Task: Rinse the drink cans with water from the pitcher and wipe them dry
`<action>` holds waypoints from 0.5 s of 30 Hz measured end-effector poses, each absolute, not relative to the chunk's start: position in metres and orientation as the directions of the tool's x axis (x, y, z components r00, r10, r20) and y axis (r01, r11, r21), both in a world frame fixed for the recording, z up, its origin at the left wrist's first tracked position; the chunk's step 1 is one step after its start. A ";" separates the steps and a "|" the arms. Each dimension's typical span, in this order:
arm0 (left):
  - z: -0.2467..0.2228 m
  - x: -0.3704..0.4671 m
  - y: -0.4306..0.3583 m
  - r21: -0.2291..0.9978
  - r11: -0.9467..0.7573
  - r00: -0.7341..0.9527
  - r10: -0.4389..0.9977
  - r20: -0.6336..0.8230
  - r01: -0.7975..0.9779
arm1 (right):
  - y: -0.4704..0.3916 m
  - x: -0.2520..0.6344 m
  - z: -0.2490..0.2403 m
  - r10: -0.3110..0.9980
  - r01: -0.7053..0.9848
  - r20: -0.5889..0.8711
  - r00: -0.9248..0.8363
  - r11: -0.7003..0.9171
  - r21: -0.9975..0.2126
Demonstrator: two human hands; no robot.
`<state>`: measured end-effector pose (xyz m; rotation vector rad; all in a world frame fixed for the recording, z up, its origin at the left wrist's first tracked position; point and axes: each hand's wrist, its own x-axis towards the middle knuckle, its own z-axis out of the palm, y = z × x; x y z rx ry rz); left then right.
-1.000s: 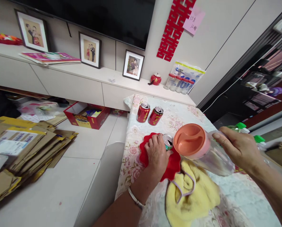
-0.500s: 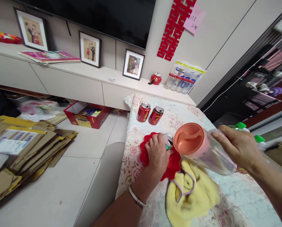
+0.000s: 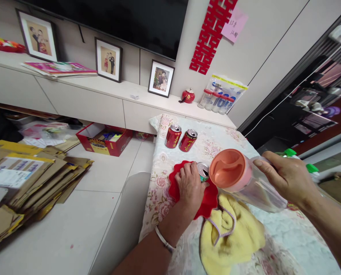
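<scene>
My right hand [image 3: 287, 173] grips the handle of a clear plastic pitcher [image 3: 262, 191] with an orange lid [image 3: 227, 168]. The pitcher is tilted, its lid end toward the opened green can [image 3: 204, 172]. Around that can's side is my left hand [image 3: 191, 185], with the fingers and thumb against it; the hand hides much of the can. Under both lies a red scalloped tray [image 3: 209, 202]. Beside it, nearer me, is a crumpled yellow towel [image 3: 233, 240]. Beyond the tray stand two upright red cans, a left one [image 3: 173, 136] and a right one [image 3: 188, 140].
A floral tablecloth [image 3: 159, 183] covers the table. Behind it a low cabinet [image 3: 96, 99] holds framed photos, a small red pot [image 3: 188, 96] and red-lidded jars [image 3: 216, 101]. Flattened cardboard [image 3: 50, 175] and a red box [image 3: 101, 143] are on the floor at left.
</scene>
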<state>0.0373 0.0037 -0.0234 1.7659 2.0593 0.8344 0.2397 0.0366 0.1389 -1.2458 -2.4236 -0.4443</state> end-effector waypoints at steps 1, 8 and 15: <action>-0.024 0.037 0.004 0.600 0.073 -0.199 0.969 0.145 0.796 | 0.037 0.239 0.139 0.704 0.824 0.467 -0.536 0.557 0.105; -0.024 0.038 0.005 0.604 0.076 -0.200 0.970 0.141 0.794 | 0.037 0.237 0.141 0.711 0.830 0.466 -0.526 0.548 0.102; -0.020 0.037 0.004 0.614 0.085 -0.195 0.974 0.114 0.784 | 0.038 0.239 0.139 0.691 0.815 0.469 -0.550 0.566 0.122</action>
